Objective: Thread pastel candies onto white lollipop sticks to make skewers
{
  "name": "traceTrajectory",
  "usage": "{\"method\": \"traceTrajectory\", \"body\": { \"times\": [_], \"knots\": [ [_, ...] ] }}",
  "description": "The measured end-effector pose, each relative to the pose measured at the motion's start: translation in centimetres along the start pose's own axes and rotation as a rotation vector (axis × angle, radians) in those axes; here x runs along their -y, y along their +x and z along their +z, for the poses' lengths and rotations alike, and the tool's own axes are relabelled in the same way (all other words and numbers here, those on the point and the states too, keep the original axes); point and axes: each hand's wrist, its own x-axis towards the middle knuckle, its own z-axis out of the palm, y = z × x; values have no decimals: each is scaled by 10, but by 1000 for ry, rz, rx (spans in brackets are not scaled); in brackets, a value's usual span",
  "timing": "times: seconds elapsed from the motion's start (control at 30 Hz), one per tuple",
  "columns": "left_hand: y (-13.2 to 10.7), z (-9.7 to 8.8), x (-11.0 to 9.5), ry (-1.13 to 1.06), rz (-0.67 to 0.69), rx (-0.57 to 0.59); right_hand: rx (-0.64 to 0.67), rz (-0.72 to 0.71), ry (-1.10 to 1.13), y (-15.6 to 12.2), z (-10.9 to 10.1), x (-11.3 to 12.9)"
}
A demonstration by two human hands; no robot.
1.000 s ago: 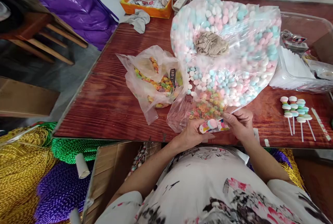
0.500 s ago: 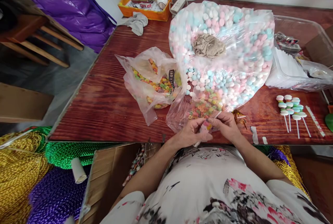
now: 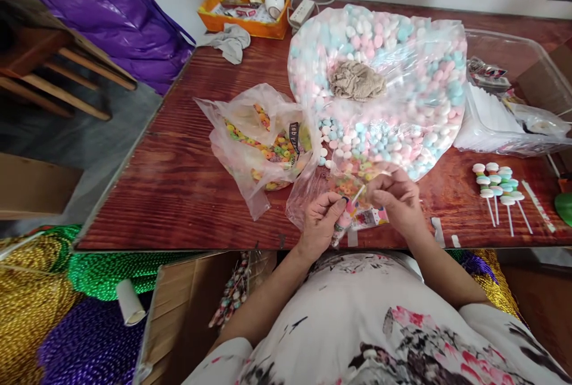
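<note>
My left hand, closed in a pinch, holds a candy stick in a clear wrapper at the table's front edge. Its white stick end points up and right out of the gathered wrapper. To the right, my right hand is raised, apart from the stick. Its thumb and fingers are bent together and slightly blurred; what they hold, if anything, does not show. Under the hands lies a printed plastic packet. Ring-shaped candies in a clear bag are just beyond.
A big bag of pastel candies carries a brown cloth. Left of it is a bag of colourful rings. Several candy skewers lie at right, below a clear plastic bin. An open carton stands below the table edge.
My right hand has moved right and away from the stick, uncovering the printed packet. My left hand keeps the candy stick, which now shows more. The view has shifted slightly.
</note>
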Motion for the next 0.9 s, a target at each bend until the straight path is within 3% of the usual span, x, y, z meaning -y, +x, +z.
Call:
{"method": "traceTrajectory", "body": {
  "times": [0.07, 0.13, 0.23, 0.3, 0.43, 0.6, 0.67, 0.8, 0.9],
  "knots": [
    [3, 0, -3, 28, 105, -57, -41, 10, -29, -5, 1, -5],
    [5, 2, -6, 122, 259, -47, 2, -5, -168, -12, 6, -13],
    [4, 5, -8, 238, 386, -17, 43, -127, -330, -19, 15, -25],
    [0, 6, -7, 217, 320, -2, 24, -236, -376, -19, 16, -29],
    [-10, 4, -2, 127, 42, 97, 89, -342, -537, -14, 12, -30],
    [-15, -1, 1, 15, -173, 179, -41, -496, -663, -19, 19, -40],
    [-11, -5, -1, 0, -236, 251, -37, -498, -685, -20, 21, -43],
    [-4, -12, -7, 55, -362, 387, -50, -356, -658, -15, 12, -39],
    [-3, -12, -8, 4, -408, 402, 41, -496, -909, -12, -5, -29]
  ]
}}
